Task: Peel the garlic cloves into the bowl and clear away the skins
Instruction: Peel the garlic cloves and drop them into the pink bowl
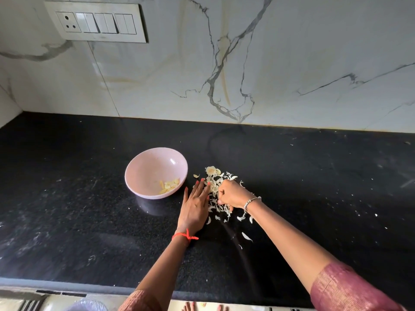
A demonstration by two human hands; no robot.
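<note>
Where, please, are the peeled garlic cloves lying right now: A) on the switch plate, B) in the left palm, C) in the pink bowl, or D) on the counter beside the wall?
C: the yellowish peeled cloves lie at the bottom of the pink bowl, while papery skins are scattered on the black counter to its right.

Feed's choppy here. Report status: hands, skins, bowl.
Left hand flat against skins. Right hand grips skins. Cloves in bowl. Strays lie apart.
</note>
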